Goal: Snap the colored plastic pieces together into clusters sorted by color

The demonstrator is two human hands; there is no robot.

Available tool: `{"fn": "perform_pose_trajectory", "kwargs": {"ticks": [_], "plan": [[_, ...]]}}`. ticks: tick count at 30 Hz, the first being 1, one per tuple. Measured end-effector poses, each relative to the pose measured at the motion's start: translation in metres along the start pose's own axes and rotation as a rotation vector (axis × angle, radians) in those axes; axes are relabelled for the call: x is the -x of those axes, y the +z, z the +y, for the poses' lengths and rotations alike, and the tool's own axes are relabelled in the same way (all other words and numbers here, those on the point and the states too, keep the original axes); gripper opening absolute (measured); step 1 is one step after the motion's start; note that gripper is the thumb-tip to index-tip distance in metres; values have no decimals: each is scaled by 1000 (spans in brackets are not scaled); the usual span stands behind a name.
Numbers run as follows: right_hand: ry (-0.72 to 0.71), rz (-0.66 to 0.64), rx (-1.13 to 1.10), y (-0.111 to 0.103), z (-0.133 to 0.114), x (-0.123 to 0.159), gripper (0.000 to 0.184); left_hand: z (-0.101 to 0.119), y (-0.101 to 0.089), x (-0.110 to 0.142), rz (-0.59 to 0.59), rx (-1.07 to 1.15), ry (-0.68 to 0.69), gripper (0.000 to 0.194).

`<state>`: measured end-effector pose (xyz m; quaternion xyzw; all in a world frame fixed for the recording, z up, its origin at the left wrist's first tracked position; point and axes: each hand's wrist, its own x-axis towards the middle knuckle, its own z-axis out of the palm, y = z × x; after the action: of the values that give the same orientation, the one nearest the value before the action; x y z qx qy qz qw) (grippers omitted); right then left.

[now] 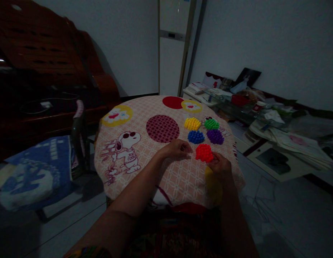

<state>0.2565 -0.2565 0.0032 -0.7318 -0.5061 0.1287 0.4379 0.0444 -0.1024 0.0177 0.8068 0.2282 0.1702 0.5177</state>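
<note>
Five small heaps of beads lie on a round table with a cartoon-dog cloth (pixel 123 150): yellow (pixel 192 123), green (pixel 211 124), blue (pixel 196 137), purple (pixel 215 136) and red (pixel 204 152). My left hand (pixel 177 148) rests on the cloth just left of the red heap, fingers curled together toward it. My right hand (pixel 221 165) lies at the red heap's right lower edge, fingers bent against the beads. Whether either hand pinches a bead is too dark to make out.
A chair with a blue patterned cushion (pixel 34 172) stands left of the table. Dark wooden furniture (pixel 48 71) fills the back left. A low glass table (pixel 236 100) piled with papers and clutter runs along the right wall. Tiled floor surrounds the table.
</note>
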Motion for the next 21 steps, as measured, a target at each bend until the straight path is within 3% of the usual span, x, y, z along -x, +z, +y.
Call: {"fn": "perform_pose_trajectory", "kwargs": {"ticks": [4,8,13,16,18,21], "plan": [[29,-18,-62,0,19,-3,55,-3,2,-1,50,-88,-27,27],[63,73,-79,-5,47,-8,67,-1,1,-3,163,-232,-25,19],[90,267,-175,-4,64,-29,76,9,24,-10,333,-390,186,30],[106,330,-159,-6,66,-58,82,18,56,-21,246,-538,373,47],[122,359,-114,-11,67,-84,82,23,79,-31,116,-671,482,49],[169,386,7,-18,69,-121,78,28,100,-47,36,-850,513,46]]}}
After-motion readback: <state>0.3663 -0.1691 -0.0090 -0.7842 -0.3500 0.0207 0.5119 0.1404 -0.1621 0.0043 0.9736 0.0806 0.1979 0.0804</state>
